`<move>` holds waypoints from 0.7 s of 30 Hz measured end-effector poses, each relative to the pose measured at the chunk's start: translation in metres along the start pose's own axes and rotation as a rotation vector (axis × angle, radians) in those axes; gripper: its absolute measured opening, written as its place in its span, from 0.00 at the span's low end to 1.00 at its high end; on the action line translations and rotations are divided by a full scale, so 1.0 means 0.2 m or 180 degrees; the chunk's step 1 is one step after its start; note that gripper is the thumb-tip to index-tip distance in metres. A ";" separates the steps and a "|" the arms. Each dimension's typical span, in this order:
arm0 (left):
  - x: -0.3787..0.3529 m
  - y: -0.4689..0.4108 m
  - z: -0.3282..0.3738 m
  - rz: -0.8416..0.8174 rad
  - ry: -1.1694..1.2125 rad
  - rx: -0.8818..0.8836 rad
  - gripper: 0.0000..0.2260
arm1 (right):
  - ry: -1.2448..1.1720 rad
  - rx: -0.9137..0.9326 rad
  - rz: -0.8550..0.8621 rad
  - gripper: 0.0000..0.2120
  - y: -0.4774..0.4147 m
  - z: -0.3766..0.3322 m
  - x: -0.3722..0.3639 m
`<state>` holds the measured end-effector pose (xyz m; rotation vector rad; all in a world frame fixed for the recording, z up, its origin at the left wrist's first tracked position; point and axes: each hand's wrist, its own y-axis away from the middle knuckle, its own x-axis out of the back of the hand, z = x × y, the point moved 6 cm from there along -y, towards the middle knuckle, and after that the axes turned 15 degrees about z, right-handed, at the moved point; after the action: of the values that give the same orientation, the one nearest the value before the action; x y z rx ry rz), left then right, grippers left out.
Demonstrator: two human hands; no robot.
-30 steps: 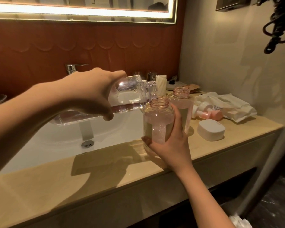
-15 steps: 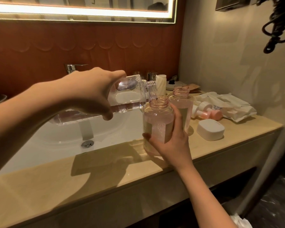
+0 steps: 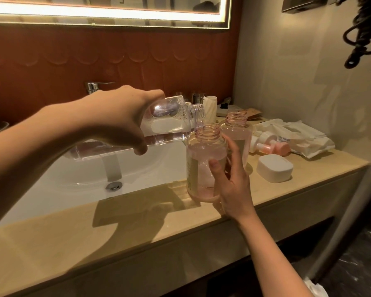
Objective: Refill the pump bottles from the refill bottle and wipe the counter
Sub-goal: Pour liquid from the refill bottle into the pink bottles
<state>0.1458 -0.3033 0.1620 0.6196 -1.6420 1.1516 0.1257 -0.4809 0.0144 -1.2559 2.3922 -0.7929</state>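
The left grip (image 3: pixel 120 118) was closed round the clear refill bottle (image 3: pixel 169 125), holding it tipped almost level. Its threaded mouth sat just above and behind the open neck of the near pump bottle (image 3: pixel 201 159). The right grip (image 3: pixel 234 185) was wrapped round that bottle's lower half, thumb on the front, steadying it where it stood on the table (image 3: pixel 137 221) just beside the sink (image 3: pixel 73 174). A 2nd pump bottle (image 3: pixel 238 131), also uncapped, stood close behind it; whether the 2 touched I could not tell. No stream was plain to see, and the level inside the near bottle was hard to read through its tinted wall.

Judged from this, the pour was under way or about to start, and the wiping was not yet begun. The main risk was the narrow neck. The 2 mouths were offset rather than stacked, so a sharper tilt could send liquid down the outside onto the right grip and the table. A gulp of air in the refill bottle could surge the flow and do the same. Overfilling was possible too, the level being hard to judge. A wet bottle might slip and knock its neighbour toward the pump heads (image 3: pixel 270 146) and the white box (image 3: pixel 274 168) lying near.
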 end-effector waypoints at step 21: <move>0.00 0.01 0.01 -0.0069 0.0098 0.0052 0.48 | -0.0157 -0.0062 -0.0087 0.41 0.00 0.02 0.00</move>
<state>0.1433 -0.3048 0.1609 0.6257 -1.5974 1.1545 0.1274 -0.4825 0.0122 -1.3028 2.3541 -0.7396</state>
